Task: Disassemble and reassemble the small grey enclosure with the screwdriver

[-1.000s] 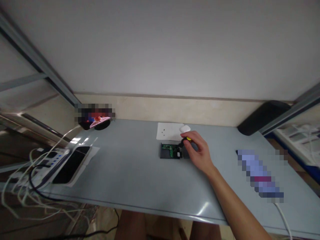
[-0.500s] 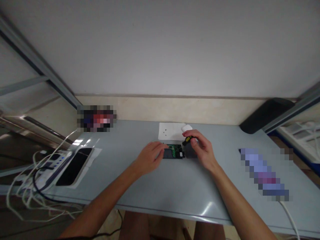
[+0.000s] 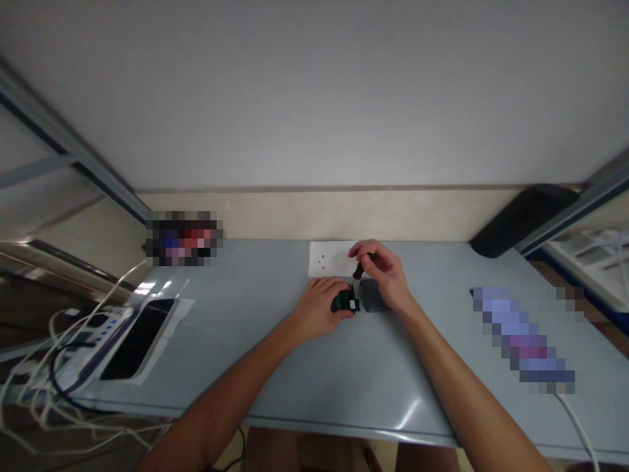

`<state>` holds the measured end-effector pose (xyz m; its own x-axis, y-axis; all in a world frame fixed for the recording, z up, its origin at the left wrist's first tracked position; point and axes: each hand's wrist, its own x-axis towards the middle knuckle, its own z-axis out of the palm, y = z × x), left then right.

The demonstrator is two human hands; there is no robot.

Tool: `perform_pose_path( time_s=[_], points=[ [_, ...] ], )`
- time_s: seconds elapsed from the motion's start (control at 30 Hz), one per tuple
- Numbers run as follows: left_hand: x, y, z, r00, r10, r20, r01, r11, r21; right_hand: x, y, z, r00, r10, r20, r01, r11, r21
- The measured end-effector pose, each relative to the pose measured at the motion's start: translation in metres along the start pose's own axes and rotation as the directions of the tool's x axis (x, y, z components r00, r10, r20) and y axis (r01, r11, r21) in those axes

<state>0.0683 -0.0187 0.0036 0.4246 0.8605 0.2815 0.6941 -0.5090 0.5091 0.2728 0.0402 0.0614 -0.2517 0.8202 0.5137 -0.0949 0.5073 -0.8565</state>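
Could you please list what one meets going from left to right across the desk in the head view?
White power strip → black phone → left hand → small green circuit board → right hand holding a screwdriver → black speaker.

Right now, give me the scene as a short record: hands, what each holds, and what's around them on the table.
left hand: on the table, fingers over the left part of a small dark device with a green circuit board
right hand: closed on a screwdriver, tip pointing down at the device
behind hands: white paper
table: grey
left edge: phone, power strip with white cables
far right corner: black object
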Motion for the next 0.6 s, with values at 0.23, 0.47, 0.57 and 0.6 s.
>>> perform_pose_path(
  time_s=[0.23, 0.47, 0.57, 0.6],
  points=[
    [0.0, -0.004, 0.001, 0.999, -0.008, -0.042, 0.005, 0.997, -0.072, -0.017, -0.005, 0.0, 0.997, 0.046, -0.061, -0.044, 0.998, 0.039],
    [0.0, -0.009, 0.002, 0.998, 0.001, -0.056, -0.008, 0.991, -0.131, -0.018, -0.007, 0.0, 0.997, 0.016, -0.081, -0.012, 0.999, 0.052],
    [-0.001, -0.013, 0.004, 0.996, 0.048, -0.073, -0.056, 0.991, -0.122, -0.017, -0.006, -0.001, 0.994, 0.021, -0.106, -0.023, 1.0, -0.019],
    [-0.001, -0.014, 0.005, 0.995, 0.058, -0.081, -0.067, 0.991, -0.118, -0.016, -0.006, -0.002, 0.994, 0.045, -0.098, -0.046, 0.999, -0.009]
  ],
)
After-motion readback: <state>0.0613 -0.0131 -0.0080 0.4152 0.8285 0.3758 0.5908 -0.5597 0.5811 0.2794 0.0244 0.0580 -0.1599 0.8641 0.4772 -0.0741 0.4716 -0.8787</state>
